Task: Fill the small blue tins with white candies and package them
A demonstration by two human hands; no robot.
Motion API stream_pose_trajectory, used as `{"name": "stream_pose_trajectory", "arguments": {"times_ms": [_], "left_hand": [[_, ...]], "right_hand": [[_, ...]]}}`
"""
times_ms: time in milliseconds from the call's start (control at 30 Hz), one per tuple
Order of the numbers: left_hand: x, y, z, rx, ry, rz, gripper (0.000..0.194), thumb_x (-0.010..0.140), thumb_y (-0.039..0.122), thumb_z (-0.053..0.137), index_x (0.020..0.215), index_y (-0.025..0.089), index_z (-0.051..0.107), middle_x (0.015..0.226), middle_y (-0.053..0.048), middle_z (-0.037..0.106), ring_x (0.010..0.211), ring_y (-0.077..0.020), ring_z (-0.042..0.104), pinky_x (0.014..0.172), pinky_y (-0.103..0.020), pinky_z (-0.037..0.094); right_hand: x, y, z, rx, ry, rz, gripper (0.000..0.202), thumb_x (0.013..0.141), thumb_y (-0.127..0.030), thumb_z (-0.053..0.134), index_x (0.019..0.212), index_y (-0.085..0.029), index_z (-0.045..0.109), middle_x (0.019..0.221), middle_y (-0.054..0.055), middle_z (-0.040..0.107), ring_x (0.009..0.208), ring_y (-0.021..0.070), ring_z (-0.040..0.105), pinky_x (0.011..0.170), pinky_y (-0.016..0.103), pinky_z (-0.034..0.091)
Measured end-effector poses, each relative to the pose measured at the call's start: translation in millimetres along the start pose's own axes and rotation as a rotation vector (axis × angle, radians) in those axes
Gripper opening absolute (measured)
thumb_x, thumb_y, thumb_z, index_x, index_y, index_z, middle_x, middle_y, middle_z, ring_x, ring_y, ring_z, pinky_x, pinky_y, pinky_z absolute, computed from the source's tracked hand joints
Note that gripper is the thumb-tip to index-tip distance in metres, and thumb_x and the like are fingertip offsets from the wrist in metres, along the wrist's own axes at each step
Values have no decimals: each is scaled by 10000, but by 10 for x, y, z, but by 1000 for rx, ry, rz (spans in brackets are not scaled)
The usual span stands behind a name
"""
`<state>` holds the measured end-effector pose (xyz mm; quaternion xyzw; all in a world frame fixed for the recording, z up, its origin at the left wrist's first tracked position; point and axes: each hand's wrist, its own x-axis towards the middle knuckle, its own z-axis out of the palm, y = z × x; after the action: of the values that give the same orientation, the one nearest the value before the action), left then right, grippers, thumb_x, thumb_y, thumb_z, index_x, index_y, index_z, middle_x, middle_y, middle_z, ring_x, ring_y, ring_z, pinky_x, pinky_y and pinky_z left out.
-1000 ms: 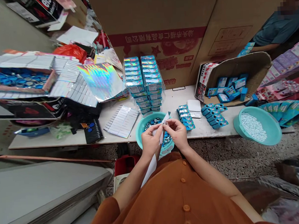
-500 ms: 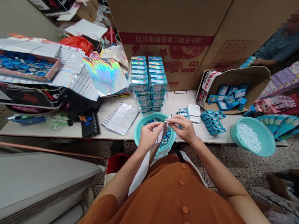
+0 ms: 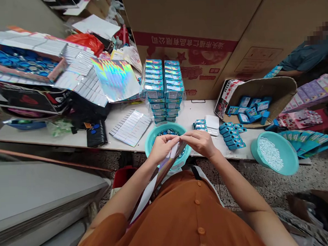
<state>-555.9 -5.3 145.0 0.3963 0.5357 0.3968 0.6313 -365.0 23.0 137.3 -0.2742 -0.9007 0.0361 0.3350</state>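
Observation:
My left hand (image 3: 162, 149) is closed in a pinch on the upper end of a long shiny strip of stickers (image 3: 170, 160), silvery with pale patches. The strip slants down toward my lap. My right hand (image 3: 201, 143) is closed too, its fingertips meeting the left ones at the strip's top end; what lies between them is hidden. Both hands are above a teal basin (image 3: 151, 133) with many small round metallic and blue pieces (image 3: 168, 132) in it, partly covered by my hands. Close to my right hand lie small blue boxes (image 3: 200, 124) in a row.
Two wrapped stacks of blue boxes (image 3: 164, 88) stand behind the basin. To the right are a white case (image 3: 212, 124), more blue boxes (image 3: 232, 136), an open carton (image 3: 281, 89) and a teal bowl of white pellets (image 3: 292, 153). White sheets (image 3: 130, 127) lie left. A person's sleeve (image 3: 311, 56) shows far right.
My right fingertips have come in against the left ones, and a small whitish bit between them is no longer visible. The view has shifted slightly; the strip stays in my left hand.

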Motion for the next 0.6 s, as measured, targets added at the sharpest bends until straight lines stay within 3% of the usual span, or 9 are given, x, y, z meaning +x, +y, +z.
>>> {"name": "stream_pose_trajectory", "arguments": {"times_ms": [233,400,500,600], "left_hand": [[87,-35,-31,112,-22,9,367,680,468,695,834,136,722,750,-56,707,636,-138,585,562,-232,436],[535,-98,-176,417,-29,145,313,697,462,652,766,166,723,740,-47,703,675,-153,590,614,-238,439],[816,-68,-189,508,-102,209,280,705,444,640,741,179,722,755,-42,706,688,-155,591,656,-244,438],[957,1,-140,603,-193,232,264,718,432,626,729,185,718,766,-39,708,705,-162,592,660,-244,431]], "right_hand": [[-64,65,67,-54,-39,0,198,903,-188,512,1042,-213,651,964,60,682,906,153,620,795,281,500],[-193,151,74,-71,-87,88,196,922,-219,474,1020,-212,643,1008,70,662,946,171,599,831,307,490],[-263,232,123,-55,-104,166,192,927,-234,459,985,-206,640,986,81,660,928,180,601,818,314,488],[-281,334,185,-29,-93,217,193,929,-239,453,985,-198,633,995,92,657,936,185,598,834,321,475]]}}
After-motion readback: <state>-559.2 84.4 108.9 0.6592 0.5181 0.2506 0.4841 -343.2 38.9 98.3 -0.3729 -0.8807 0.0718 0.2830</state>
